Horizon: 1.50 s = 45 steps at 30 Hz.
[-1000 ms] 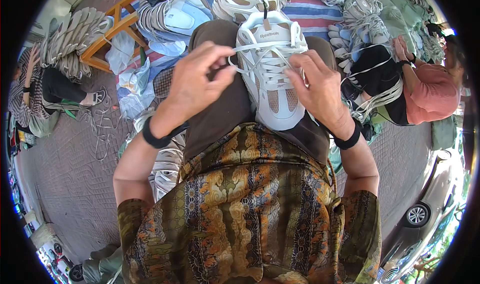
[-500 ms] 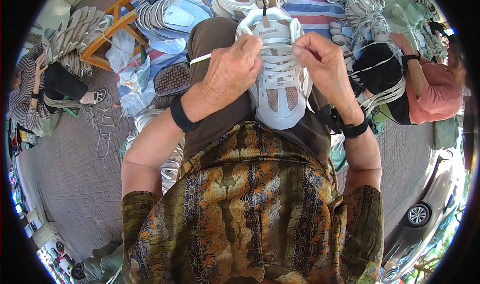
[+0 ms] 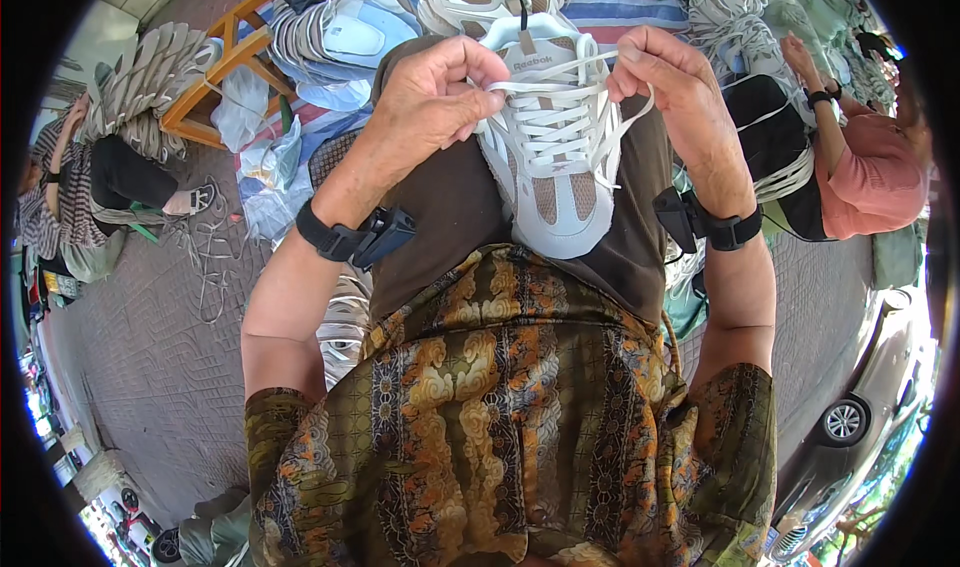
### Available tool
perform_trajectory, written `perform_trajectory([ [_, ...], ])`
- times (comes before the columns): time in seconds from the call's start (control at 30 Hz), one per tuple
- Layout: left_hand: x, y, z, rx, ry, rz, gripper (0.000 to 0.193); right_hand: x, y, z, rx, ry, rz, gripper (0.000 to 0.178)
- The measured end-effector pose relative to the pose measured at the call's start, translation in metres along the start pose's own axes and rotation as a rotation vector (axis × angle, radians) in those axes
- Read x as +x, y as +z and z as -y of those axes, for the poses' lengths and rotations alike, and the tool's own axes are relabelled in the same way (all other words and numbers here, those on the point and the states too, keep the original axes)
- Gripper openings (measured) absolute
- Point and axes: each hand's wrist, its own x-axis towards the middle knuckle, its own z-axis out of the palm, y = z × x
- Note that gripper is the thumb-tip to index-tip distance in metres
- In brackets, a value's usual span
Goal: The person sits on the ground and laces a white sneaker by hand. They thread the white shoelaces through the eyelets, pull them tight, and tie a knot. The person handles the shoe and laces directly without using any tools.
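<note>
A white and grey sneaker (image 3: 563,212) with tan mesh lies across my brown-trousered lap, toe toward me. White laces criss-cross down its front. My left hand (image 3: 440,92) pinches one part of the white shoelace (image 3: 545,87) beside the tongue. On the other side my right hand (image 3: 668,92) pinches the lace too, its fingers closed near the shoe's collar. Lace strands stretch between both hands over the top eyelets. A loop hangs below my right hand at the sneaker's right side.
Beyond my knees, more sneakers (image 3: 470,2) and stacked shoe parts (image 3: 340,32) lie on a striped sheet (image 3: 630,12). A wooden stool (image 3: 215,77) stands at left. One person in pink (image 3: 870,182) sits at right, another (image 3: 60,167) at left. A parked car (image 3: 850,407) is at lower right.
Both hands have moved apart, and the left has turned its fingers toward the shoe. Lace strands now stretch between them above the tongue. The sneaker has barely shifted.
</note>
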Motion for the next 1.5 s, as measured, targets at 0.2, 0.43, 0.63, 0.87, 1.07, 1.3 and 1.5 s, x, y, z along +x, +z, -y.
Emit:
perform_trajectory([
  [0.2,-0.008,-0.004,-0.013,0.006,-0.020,0.092,0.017,-0.006,-0.022,0.015,0.392,0.059,-0.050,0.017],
  [0.43,-0.003,-0.012,0.003,0.100,-0.003,0.068,0.015,-0.007,-0.047,0.021,0.603,0.072,0.067,0.013],
  [0.63,0.004,-0.010,0.013,0.128,-0.021,0.044,0.015,-0.003,-0.063,0.035,0.267,-0.029,-0.081,0.018],
  [0.87,-0.005,-0.007,0.018,0.102,0.058,-0.104,0.018,0.016,-0.076,-0.017,-0.687,-0.292,-0.358,0.018],
  [1.07,-0.010,-0.017,0.031,0.691,0.219,-0.329,0.023,0.000,-0.020,0.009,-0.685,-0.267,-0.083,0.017],
  [1.3,-0.005,-0.017,0.042,0.895,0.246,-0.233,0.015,0.013,0.010,0.013,-1.028,-0.564,0.134,0.016],
  [1.5,0.003,-0.031,0.023,1.063,0.424,-0.289,0.009,0.026,0.019,0.010,-1.194,-0.689,0.225,0.010],
])
